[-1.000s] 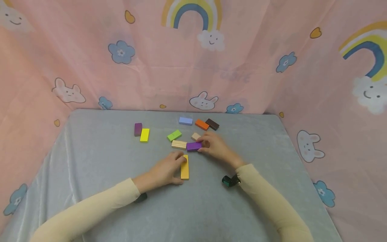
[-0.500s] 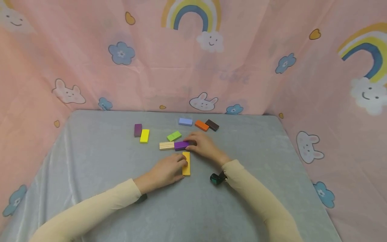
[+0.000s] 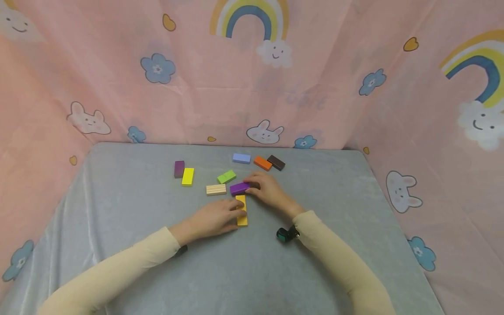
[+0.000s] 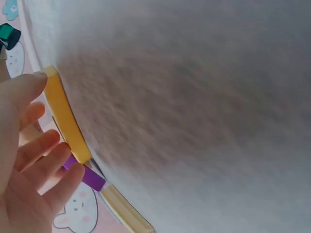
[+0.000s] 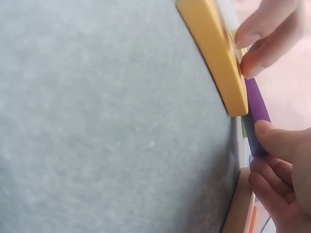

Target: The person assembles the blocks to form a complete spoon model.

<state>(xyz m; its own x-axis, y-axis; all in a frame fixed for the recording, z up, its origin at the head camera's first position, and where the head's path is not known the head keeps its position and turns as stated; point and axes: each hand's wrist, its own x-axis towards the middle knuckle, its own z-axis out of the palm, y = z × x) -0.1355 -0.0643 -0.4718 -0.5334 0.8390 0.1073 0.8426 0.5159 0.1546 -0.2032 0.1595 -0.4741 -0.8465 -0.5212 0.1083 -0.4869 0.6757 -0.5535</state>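
L hand (image 3: 216, 217) sl. curved, nr pinching R hand (image 3: 271, 191).

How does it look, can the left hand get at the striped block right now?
Probably yes: the striped block lies just beyond the left hand, and the head view shows nothing between them. The hand would likely have to let go of the amber block first.

From my remote station I saw a golden-yellow oblong block (image 4: 68, 116), a bright-purple oblong block (image 3: 238, 189), a brown-striped beige wooden block (image 3: 216, 189) and, beyond the grey table's (image 3: 244, 271) far edge, rainbow-printed pink fabric (image 3: 197, 105).
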